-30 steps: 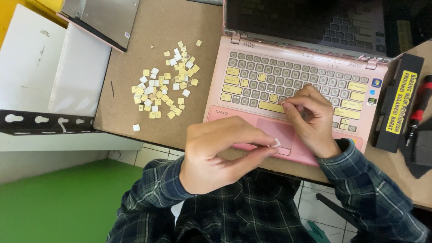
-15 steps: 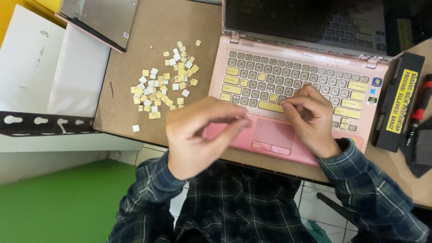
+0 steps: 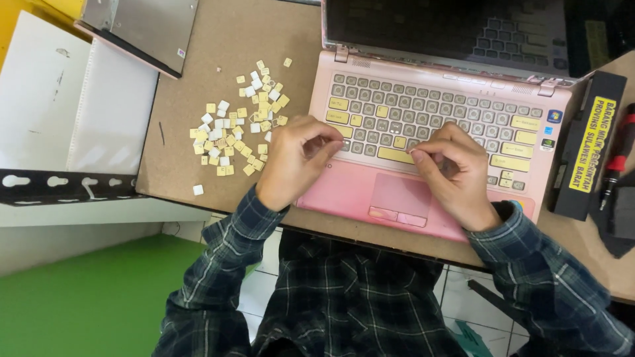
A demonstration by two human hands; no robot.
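Both hands rest curled over the pink laptop's keyboard point(image 3: 423, 122): left hand point(image 3: 296, 158) pinched near its left edge, right hand point(image 3: 453, 168) pinched mid-keyboard. Loose keycaps point(image 3: 238, 125) lie just left of the left hand.

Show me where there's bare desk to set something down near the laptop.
Bare board lies above the loose key pile, beside the laptop; another strip runs below the pile. Right of the laptop it is crowded: a black box and a screwdriver.
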